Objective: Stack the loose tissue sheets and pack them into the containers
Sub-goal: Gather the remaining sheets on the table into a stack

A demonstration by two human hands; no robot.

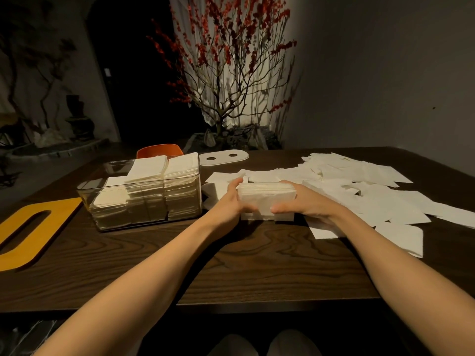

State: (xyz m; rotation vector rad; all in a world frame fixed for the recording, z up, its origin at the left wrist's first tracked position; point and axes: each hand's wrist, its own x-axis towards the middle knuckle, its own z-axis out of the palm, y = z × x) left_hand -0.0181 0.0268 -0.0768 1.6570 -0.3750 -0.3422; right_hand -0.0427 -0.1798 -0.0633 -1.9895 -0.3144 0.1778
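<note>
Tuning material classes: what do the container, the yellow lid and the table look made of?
Container: clear glossy plastic or acrylic, likely; the tissue stacks show through its walls. Yellow lid: flat matte board, material unclear. Table: dark wood or wood-look veneer, swirling grain visible.

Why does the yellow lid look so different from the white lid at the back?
The yellow lid has one long oval slot; the white lid has two small round holes. The yellow lid lies at the table's left, near the front of the clear container; the white lid lies farther back, behind the loose tissue sheets. The yellow one looks bigger, though it is closer to the camera. Both lie flat on the wooden table, off any container.
</note>
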